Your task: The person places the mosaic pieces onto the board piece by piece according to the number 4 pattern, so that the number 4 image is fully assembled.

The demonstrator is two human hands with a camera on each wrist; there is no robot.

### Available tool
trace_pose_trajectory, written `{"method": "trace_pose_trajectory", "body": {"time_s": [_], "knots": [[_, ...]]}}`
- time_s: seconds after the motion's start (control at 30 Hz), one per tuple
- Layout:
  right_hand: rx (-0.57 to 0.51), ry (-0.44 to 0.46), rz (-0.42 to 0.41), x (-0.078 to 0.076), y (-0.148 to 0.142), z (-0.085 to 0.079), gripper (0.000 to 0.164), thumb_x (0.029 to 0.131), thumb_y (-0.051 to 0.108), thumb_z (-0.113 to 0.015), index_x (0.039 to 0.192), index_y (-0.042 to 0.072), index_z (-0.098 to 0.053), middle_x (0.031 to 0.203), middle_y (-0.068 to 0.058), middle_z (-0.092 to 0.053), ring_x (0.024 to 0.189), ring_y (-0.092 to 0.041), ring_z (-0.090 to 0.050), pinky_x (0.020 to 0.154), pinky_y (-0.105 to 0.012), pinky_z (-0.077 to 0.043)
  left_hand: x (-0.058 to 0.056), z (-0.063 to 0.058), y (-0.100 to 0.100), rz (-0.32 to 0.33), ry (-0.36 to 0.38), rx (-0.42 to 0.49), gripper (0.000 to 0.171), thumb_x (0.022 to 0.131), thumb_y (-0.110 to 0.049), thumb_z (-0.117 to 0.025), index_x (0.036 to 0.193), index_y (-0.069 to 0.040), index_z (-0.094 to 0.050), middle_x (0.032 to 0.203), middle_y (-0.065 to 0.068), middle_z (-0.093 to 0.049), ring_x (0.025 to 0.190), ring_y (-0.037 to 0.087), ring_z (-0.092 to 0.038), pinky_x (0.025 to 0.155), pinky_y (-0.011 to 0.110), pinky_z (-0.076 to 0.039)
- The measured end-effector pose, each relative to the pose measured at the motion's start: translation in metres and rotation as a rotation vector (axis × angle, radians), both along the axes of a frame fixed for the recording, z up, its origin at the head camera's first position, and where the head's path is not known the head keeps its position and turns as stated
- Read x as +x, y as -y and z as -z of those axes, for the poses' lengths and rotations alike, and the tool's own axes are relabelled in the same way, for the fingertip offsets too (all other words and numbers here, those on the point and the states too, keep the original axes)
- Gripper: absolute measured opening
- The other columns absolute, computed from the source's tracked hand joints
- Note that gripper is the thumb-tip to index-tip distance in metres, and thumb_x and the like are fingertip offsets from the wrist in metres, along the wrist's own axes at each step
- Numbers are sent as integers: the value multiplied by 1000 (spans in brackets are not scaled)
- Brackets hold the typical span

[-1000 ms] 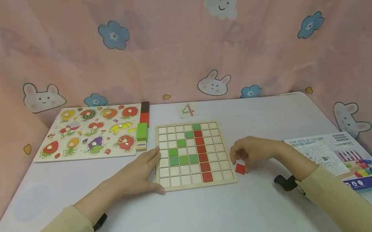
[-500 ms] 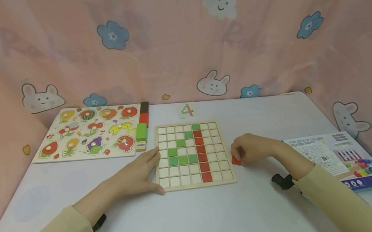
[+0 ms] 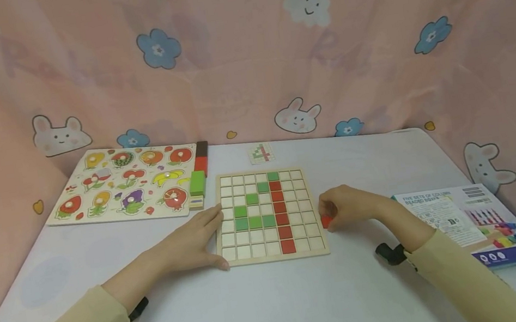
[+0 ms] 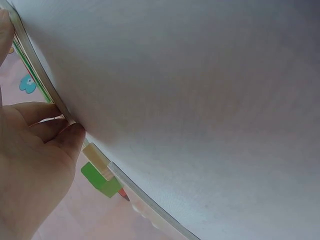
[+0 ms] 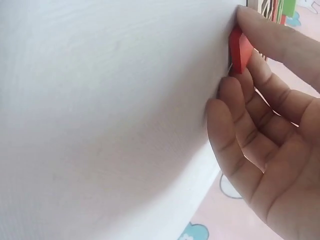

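Note:
A wooden grid board point(image 3: 298, 230) lies flat on the table. Green tiles point(image 3: 252, 199) form a stepped outline in its cells, and red tiles point(image 3: 280, 207) run down one column. My left hand point(image 3: 189, 243) rests along the board's left edge, fingers stretched out; the left wrist view has those fingers touching the rim. Just off the right edge, my right hand point(image 3: 350, 205) pinches a loose red tile point(image 5: 241, 50) between thumb and fingers, low at the table surface. Most of that tile is hidden by the hand in the head view.
A small pattern card point(image 3: 261, 153) lies behind the board. To the left is a fruit puzzle board point(image 3: 128, 187), with stacks of black, red, green point(image 3: 197, 182) and plain tiles against its right side. A printed box point(image 3: 487, 222) lies under the right forearm's far side.
The loose red tile lay flat and more exposed; my right hand has closed on it and shifted it slightly up and left. The left hand has stayed put.

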State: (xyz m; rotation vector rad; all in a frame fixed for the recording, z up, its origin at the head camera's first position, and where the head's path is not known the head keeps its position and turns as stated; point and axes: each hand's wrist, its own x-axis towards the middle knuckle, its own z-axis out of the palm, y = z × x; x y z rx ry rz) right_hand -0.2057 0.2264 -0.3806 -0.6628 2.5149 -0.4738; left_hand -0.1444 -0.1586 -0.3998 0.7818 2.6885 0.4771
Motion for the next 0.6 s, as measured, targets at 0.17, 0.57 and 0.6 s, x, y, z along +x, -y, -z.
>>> {"method": "trace_pose_trajectory", "body": {"time_s": [0.17,0.57,0.6], "knots": [[-39,-39,-10,-2,-2,-5,19,79,11,-80,83,17,-63,83,4,-62,82,-14,-54,75,-27,-47,0,1,0,0,-4,-7,115,73,-67,-74,154,0,-28,167,14,-15,154,37,-20,123,53,-28],[-187,-160,57,-5,15,-11,11,87,9,-73,92,16,-66,87,2,-66,88,-16,-57,82,-30,-51,0,1,1,-6,6,-5,115,72,-67,-75,155,-2,-28,168,13,-15,154,36,-21,122,52,-30],[-203,-155,61,-5,17,-10,11,87,10,-73,93,16,-66,88,2,-66,88,-16,-58,83,-31,-51,0,1,1,-7,6,-7,115,72,-67,-75,155,-2,-27,168,13,-14,154,35,-21,122,52,-30]]}}
